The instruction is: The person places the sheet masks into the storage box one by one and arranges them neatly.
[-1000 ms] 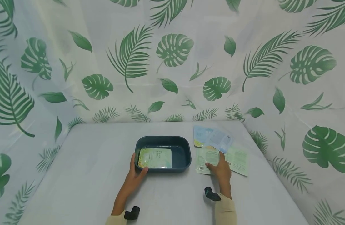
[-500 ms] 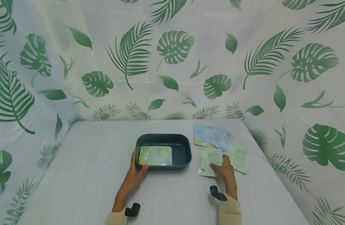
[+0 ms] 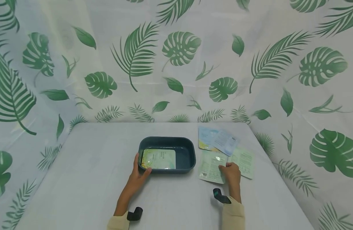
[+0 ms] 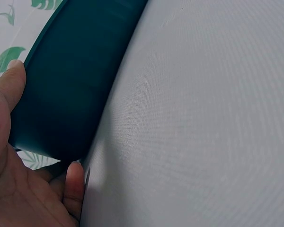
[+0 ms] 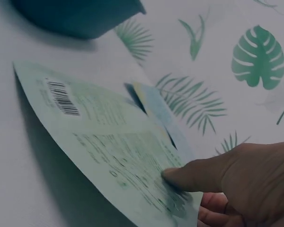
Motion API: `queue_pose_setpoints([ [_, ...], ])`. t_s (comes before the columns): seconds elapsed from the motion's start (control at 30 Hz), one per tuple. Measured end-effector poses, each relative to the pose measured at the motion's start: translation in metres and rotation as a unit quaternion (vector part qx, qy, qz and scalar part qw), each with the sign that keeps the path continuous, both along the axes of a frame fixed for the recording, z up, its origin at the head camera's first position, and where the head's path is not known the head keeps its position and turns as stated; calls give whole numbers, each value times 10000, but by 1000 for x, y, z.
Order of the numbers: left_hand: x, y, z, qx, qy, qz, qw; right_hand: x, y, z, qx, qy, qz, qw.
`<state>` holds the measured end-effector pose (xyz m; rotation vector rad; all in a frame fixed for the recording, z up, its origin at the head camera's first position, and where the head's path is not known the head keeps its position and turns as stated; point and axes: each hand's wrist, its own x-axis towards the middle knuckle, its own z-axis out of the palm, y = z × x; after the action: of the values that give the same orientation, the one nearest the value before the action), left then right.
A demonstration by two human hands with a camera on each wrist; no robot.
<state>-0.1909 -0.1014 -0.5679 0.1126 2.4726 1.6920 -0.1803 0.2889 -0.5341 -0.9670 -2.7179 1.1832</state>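
Observation:
A pale green sheet-mask packet (image 3: 211,167), printed with text and a barcode, is pinched at its right edge by my right hand (image 3: 233,174). In the right wrist view the thumb (image 5: 191,176) presses on its printed face, fingers behind, and the packet (image 5: 92,118) tilts up off the table. My left hand (image 3: 137,180) grips the near left corner of a dark blue rectangular tray (image 3: 170,171), thumb at the front rim. Inside the tray's left part lies a green and yellow packet (image 3: 159,159). The left wrist view shows the tray's outer wall (image 4: 66,80) against the hand.
Another pale green packet (image 3: 245,161) lies right of the held one. Behind them, a light blue packet (image 3: 226,142) overlaps a blue and yellow packet (image 3: 206,137). Leaf-print cloth (image 3: 176,80) surrounds the white table (image 3: 87,179) at the back and sides.
My right hand has slid to the green packet's right edge and now pinches it, lifting and turning it slightly away from the packet beside it. The left hand keeps its grip on the tray.

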Motion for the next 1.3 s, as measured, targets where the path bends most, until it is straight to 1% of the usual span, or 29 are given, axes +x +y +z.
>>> queue_pose_setpoints([
  [0.1, 0, -2, 0, -8, -9, 9, 10000, 0, 4, 0, -577, 77, 169, 9982],
  [0.17, 0, -2, 0, 4, 6, -5, 10000, 0, 7, 1, -965, 114, 281, 9949],
  [0.23, -1, -2, -1, 33, 10, -15, 10000, 1, 10, 3, -1245, 189, 477, 9909],
  [0.3, -3, 1, -1, 81, 19, -20, 10000, -1, 14, 7, -1284, 244, 672, 9891],
  [0.37, -8, 5, 0, 101, 51, -56, 9999, -3, 19, 11, -1253, 287, 871, 9879],
  [0.47, -12, 9, 2, 94, 59, -61, 9999, -6, 24, 15, -1158, 193, 1068, 9873],
  [0.53, -10, 8, 2, 57, 33, -28, 10000, -6, 25, 15, -1248, 62, 1157, 9854],
  [0.63, -6, 5, 1, 11, -26, 56, 10000, -4, 23, 12, -1230, -216, 1178, 9851],
  [0.77, -2, 2, -1, -34, -38, 56, 10000, 2, 19, 10, -1285, -396, 948, 9864],
  [0.9, -1, 1, -3, -16, -17, 78, 10000, 8, 19, 8, -1170, -369, 653, 9903],
  [0.97, 0, 2, -4, -7, -13, 90, 10000, 11, 22, 8, -1084, -350, 671, 9912],
  [1.03, 0, 2, -4, 7, -35, 92, 10000, 14, 25, 8, -1070, -321, 794, 9906],
  [1.07, 0, 2, -5, 4, -31, 96, 9999, 16, 27, 9, -1099, -291, 888, 9895],
  [1.13, 1, 1, -5, -17, -47, 105, 9999, 18, 31, 11, -1317, -188, 1070, 9853],
  [1.3, -1, 0, -2, -73, -10, 144, 9999, 21, 38, 22, -1821, 96, 1204, 9758],
])
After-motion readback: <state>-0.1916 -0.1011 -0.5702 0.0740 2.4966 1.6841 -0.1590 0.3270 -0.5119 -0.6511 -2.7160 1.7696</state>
